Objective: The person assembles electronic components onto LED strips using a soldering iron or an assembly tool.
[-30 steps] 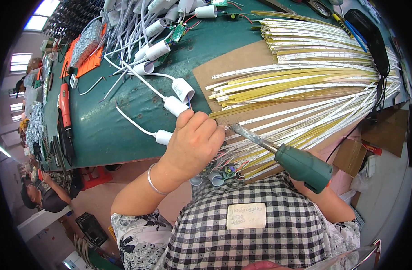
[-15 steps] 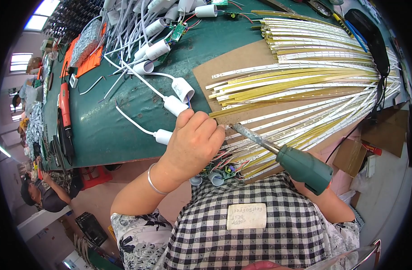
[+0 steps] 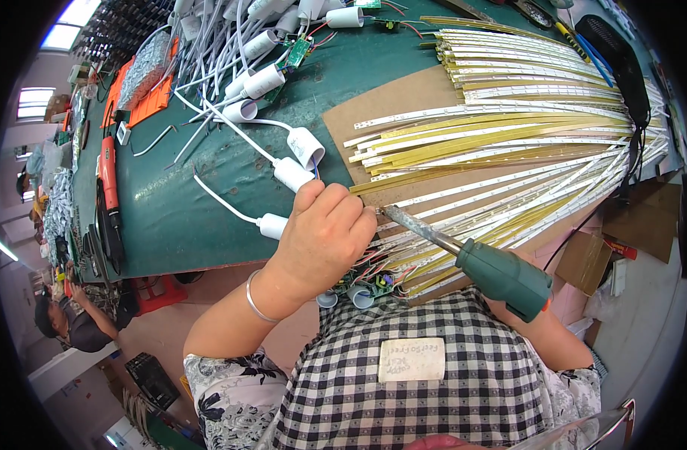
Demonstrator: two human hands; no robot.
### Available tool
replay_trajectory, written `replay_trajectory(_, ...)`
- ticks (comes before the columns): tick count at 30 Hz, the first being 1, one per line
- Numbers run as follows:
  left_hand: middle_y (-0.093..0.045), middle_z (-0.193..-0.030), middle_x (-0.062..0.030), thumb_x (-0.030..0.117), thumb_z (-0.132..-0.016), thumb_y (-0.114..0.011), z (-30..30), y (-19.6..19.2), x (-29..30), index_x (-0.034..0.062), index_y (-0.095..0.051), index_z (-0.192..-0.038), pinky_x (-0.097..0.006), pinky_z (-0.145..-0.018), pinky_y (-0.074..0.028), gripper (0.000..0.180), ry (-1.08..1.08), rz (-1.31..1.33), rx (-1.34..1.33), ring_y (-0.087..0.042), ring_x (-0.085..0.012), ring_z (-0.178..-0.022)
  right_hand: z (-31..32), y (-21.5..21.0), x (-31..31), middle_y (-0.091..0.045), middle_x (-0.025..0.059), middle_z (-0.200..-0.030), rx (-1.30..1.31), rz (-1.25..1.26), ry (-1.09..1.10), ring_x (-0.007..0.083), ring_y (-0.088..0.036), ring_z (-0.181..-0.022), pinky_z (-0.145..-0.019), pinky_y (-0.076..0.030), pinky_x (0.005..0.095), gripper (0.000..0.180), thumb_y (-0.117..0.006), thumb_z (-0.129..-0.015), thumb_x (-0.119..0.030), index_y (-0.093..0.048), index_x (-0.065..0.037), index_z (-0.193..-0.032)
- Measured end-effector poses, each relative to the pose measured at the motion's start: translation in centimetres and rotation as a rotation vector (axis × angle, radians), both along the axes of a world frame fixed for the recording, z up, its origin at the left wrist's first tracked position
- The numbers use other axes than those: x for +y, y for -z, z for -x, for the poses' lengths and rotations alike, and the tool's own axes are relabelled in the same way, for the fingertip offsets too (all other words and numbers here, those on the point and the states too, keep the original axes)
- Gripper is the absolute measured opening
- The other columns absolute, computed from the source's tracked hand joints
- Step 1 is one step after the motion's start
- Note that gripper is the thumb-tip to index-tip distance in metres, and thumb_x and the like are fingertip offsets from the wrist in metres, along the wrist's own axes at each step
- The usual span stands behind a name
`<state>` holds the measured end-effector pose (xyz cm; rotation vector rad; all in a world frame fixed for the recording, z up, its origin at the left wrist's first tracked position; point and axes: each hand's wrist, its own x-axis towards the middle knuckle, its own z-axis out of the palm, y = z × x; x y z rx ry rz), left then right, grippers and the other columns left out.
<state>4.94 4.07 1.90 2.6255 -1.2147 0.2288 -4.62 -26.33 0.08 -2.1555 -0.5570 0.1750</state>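
My left hand (image 3: 324, 238) is closed, fingertips pinched together at the ends of the LED strips; what they hold is hidden. Close against those fingertips is the metal tip of a green-handled soldering iron (image 3: 502, 276). My right hand (image 3: 501, 309) grips that iron and is largely covered by its handle. White LED strips (image 3: 463, 196) fan out to the right, mixed with yellow ones (image 3: 448, 154). Beneath my left hand hang small circuit boards (image 3: 384, 281) with thin wires and white lamp caps (image 3: 360, 297). White lamp caps with cables (image 3: 292, 175) lie just beyond my left hand.
Brown cardboard (image 3: 396, 97) lies under the strips on the green table (image 3: 208, 225). More lamp caps (image 3: 264, 81) are heaped at the back. A red-handled tool (image 3: 108, 176) and an orange tray (image 3: 156, 105) sit left. Another person (image 3: 81, 319) works far left.
The soldering iron has shifted slightly left, its tip staying by my left fingertips. My left hand has hardly moved.
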Motion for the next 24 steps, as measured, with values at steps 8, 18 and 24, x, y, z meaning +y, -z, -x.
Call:
replay_trajectory(8,-0.052,-0.074,-0.0004,0.008,-0.07,-0.063,-0.1,-0.1,0.0,0.0059,-0.066,-0.088,-0.034,-0.075,-0.036,0.019,0.008,-0.024,-0.008,-0.053,-0.0184,-0.077,-0.1,-0.6,0.5,-0.066,0.0107,-0.107,-0.066,0.06,0.058,0.0264,-0.065,-0.093,-0.084,-0.051,0.0336,0.04,-0.07,-0.075,-0.012,-0.061,-0.003,-0.113)
replay_trajectory(18,-0.05,-0.072,0.0003,0.01,-0.07,-0.062,-0.1,-0.1,-0.2,0.0078,-0.064,-0.085,-0.033,-0.077,-0.035,0.015,-0.006,-0.05,-0.058,-0.052,-0.0169,-0.077,0.0,-1.1,0.9,-0.067,0.0088,-0.099,0.068,-0.047,0.193,0.0272,-0.064,-0.089,-0.077,-0.051,0.0353,0.026,-0.063,-0.08,-0.01,-0.067,-0.007,-0.105)
replay_trajectory(24,-0.048,-0.071,0.0005,0.011,-0.071,-0.06,-0.1,-0.4,-0.3,0.0087,-0.062,-0.082,-0.031,-0.077,-0.035,0.012,-0.008,-0.067,-0.086,-0.05,-0.0157,-0.076,0.2,-0.6,0.6,-0.067,0.0086,-0.1,-0.025,0.04,0.18,0.0262,-0.065,-0.089,-0.076,-0.052,0.0346,0.025,-0.063,-0.079,-0.01,-0.068,-0.007,-0.104)
